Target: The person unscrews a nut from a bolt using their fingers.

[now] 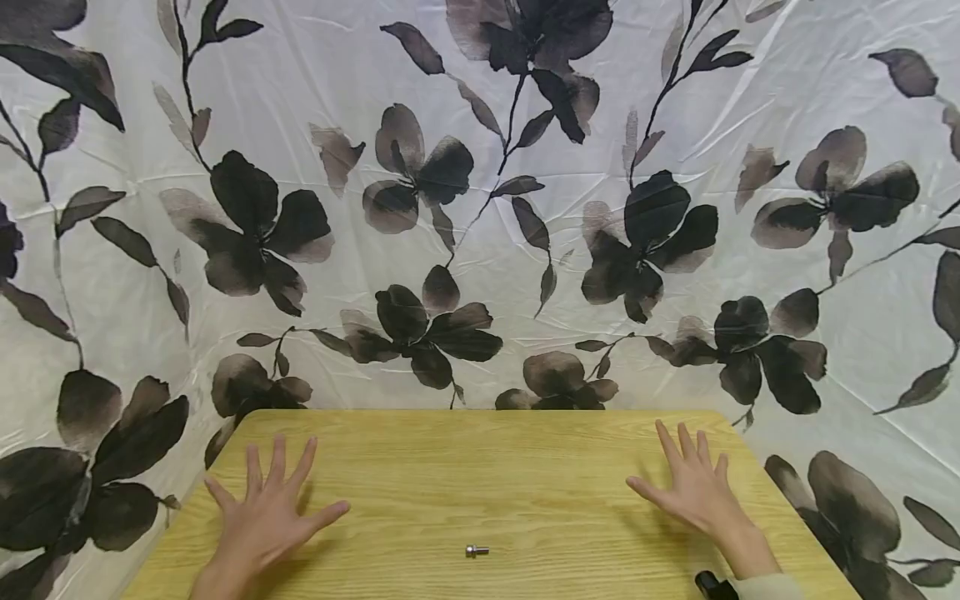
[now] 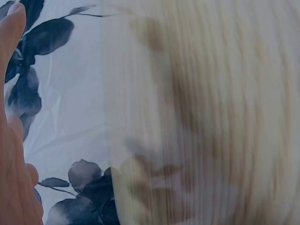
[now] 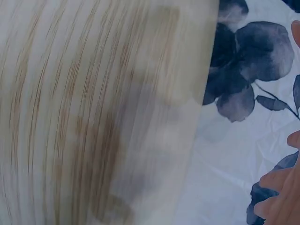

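Observation:
A small silver bolt [image 1: 477, 551] lies on its side on the wooden table, near the front middle in the head view, its head to the left. My left hand [image 1: 264, 517] is spread over the table's left side, fingers apart and holding nothing. On the right, my right hand [image 1: 693, 487] is likewise spread with nothing in it. Both hands are well away from the bolt. Only part of the left hand [image 2: 16, 173] shows at the left edge of its wrist view, and part of the right hand [image 3: 281, 192] at the right edge of its own.
The light wood-grain table [image 1: 480, 467] has a straight back edge and slanting sides. Behind and around it hangs a white cloth [image 1: 540, 333] with dark flowers. A black object [image 1: 715, 585], seemingly worn at the right wrist, sits by a light sleeve [image 1: 768, 587].

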The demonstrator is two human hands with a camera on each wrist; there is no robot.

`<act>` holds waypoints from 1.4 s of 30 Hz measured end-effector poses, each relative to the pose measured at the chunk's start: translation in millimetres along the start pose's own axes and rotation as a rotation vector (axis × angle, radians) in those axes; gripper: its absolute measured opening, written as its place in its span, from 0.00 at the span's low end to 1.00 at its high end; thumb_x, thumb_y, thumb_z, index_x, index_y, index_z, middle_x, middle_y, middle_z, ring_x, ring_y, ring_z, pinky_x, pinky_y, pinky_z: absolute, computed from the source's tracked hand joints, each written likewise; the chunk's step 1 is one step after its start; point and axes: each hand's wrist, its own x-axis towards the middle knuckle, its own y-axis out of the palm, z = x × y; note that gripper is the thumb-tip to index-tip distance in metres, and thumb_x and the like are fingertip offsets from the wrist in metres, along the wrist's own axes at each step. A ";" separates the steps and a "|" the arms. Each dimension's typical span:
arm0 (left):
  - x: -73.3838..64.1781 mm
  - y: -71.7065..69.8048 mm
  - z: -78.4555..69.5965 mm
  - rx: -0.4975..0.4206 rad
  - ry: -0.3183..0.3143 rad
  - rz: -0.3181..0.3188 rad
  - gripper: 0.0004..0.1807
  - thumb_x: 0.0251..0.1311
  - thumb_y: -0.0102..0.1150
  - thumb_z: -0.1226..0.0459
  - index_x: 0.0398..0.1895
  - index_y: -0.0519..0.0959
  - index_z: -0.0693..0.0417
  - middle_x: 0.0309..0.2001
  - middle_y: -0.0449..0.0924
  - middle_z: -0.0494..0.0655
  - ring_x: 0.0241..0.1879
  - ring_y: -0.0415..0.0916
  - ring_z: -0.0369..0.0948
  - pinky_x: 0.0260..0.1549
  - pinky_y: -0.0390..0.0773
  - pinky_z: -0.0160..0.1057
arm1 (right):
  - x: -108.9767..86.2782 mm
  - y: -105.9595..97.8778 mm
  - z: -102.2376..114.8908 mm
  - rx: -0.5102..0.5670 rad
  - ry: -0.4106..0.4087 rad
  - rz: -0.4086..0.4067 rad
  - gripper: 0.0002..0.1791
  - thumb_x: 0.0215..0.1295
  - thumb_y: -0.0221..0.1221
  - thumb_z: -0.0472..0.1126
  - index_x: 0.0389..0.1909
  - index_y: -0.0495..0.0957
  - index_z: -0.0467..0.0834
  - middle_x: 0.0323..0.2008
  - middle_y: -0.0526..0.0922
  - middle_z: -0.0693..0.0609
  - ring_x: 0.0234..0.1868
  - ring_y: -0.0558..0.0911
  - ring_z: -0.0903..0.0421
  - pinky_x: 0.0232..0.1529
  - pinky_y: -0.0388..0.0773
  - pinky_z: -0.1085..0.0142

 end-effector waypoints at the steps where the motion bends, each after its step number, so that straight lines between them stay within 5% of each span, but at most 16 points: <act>1: 0.6 0.4 -3.2 -0.017 -0.006 0.004 0.61 0.56 0.53 0.24 0.85 0.36 0.34 0.82 0.28 0.67 0.76 0.14 0.71 0.50 0.05 0.80 | 0.1 1.2 1.6 0.016 0.006 0.003 0.61 0.60 0.60 0.74 0.83 0.49 0.44 0.77 0.49 0.24 0.75 0.45 0.18 0.61 0.38 0.16; 10: 1.8 13.5 -33.5 -0.142 -0.041 0.038 0.60 0.59 0.54 0.26 0.84 0.33 0.33 0.82 0.34 0.70 0.76 0.21 0.76 0.49 0.11 0.85 | 3.0 18.1 23.8 0.232 0.051 0.059 0.58 0.67 0.58 0.69 0.83 0.42 0.41 0.78 0.43 0.23 0.76 0.45 0.18 0.65 0.52 0.21; 19: 0.9 34.9 -57.1 -0.202 -0.039 0.063 0.59 0.58 0.56 0.27 0.85 0.39 0.34 0.83 0.38 0.64 0.78 0.31 0.75 0.51 0.18 0.88 | 0.9 44.5 40.9 0.484 0.027 0.051 0.54 0.71 0.59 0.58 0.82 0.41 0.34 0.78 0.46 0.25 0.78 0.48 0.24 0.71 0.52 0.28; 25: 4.4 39.1 -71.6 -0.257 -0.029 0.071 0.59 0.58 0.58 0.28 0.85 0.42 0.36 0.83 0.38 0.60 0.79 0.31 0.73 0.53 0.23 0.89 | 1.6 52.9 58.2 0.606 0.033 0.092 0.51 0.75 0.56 0.56 0.83 0.38 0.39 0.81 0.45 0.30 0.72 0.63 0.23 0.65 0.71 0.36; 32: 4.9 45.0 -92.2 -0.362 -0.044 0.140 0.59 0.57 0.60 0.30 0.85 0.44 0.41 0.84 0.36 0.60 0.79 0.28 0.72 0.55 0.25 0.88 | -7.5 61.1 72.0 0.681 0.057 0.128 0.47 0.76 0.56 0.54 0.84 0.40 0.44 0.78 0.49 0.26 0.69 0.69 0.25 0.60 0.77 0.41; 42: 3.1 55.8 -108.2 -0.443 0.012 0.083 0.58 0.55 0.66 0.34 0.84 0.48 0.35 0.83 0.42 0.56 0.78 0.32 0.74 0.58 0.30 0.88 | -6.1 69.8 80.6 0.733 0.064 0.171 0.47 0.76 0.57 0.53 0.84 0.41 0.49 0.79 0.51 0.29 0.69 0.72 0.30 0.61 0.77 0.44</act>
